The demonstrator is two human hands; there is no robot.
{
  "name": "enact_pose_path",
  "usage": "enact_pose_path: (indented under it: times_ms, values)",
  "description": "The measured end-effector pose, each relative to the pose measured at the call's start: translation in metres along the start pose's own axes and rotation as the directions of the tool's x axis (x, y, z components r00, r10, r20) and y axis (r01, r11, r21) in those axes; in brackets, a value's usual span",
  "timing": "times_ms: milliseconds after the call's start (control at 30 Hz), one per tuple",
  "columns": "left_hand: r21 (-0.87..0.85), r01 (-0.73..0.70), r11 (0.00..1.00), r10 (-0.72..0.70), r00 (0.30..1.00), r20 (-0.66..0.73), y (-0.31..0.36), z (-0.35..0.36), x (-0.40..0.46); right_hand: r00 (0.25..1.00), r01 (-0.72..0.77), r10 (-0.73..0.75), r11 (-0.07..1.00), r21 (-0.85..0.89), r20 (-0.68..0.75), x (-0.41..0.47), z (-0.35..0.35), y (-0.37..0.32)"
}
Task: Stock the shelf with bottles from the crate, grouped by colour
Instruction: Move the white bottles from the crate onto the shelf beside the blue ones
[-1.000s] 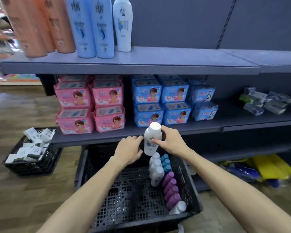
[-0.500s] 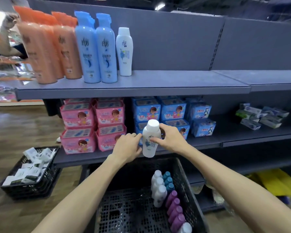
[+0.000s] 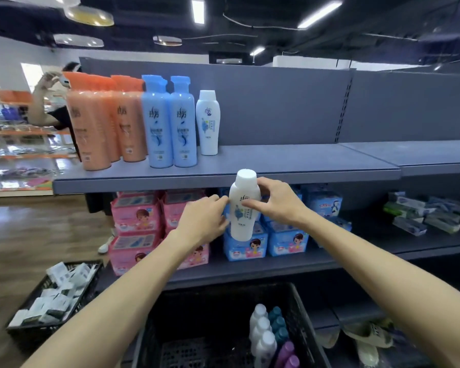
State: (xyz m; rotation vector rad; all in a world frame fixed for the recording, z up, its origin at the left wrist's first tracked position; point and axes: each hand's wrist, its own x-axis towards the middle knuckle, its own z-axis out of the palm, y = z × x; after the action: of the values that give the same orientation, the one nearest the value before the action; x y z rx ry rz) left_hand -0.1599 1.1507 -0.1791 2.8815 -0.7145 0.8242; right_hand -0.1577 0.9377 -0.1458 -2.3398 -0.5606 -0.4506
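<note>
My right hand [image 3: 278,201] curls around a white bottle [image 3: 243,205], thumb across its label. My left hand [image 3: 203,221] touches its left side, fingertips [image 3: 222,201] bent; whether they grip I cannot tell. Half a second ago the bottle was lower, before the middle shelf's boxes; now its cap reaches the top shelf [image 3: 290,162] edge. At eleven o'clock stand another white bottle [image 3: 208,123], blue bottles [image 3: 170,123] and orange bottles [image 3: 104,123]. The crate [image 3: 298,309] sits at six o'clock.
</note>
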Motion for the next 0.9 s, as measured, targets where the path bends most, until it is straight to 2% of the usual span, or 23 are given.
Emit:
enact_pose_path:
  times_ms: [433,533,667,833,900]
  values:
    - [0.122,0.022,0.992,0.005,0.975,-0.221,-0.036,-0.101,0.080,0.992,0.125,-0.125,0.992,-0.004,0.010,0.096,-0.088,-0.076]
    - [0.124,0.046,0.991,-0.019,0.977,-0.213,-0.040,-0.109,0.089,0.994,0.107,-0.108,0.992,0.062,0.015,0.111,-0.091,-0.078]
    - [0.143,0.065,0.988,-0.040,0.985,-0.168,-0.040,-0.101,0.093,0.999,0.051,-0.051,0.996,0.068,-0.001,0.124,-0.079,-0.065]
    - [0.131,0.067,0.989,-0.048,0.989,-0.142,-0.043,-0.083,0.091,0.999,-0.036,0.035,0.973,0.230,0.009,0.132,-0.068,-0.051]
    - [0.124,0.066,0.990,-0.050,0.990,-0.130,-0.045,-0.078,0.092,0.997,-0.068,0.059,0.977,0.201,0.051,0.131,-0.062,-0.045]
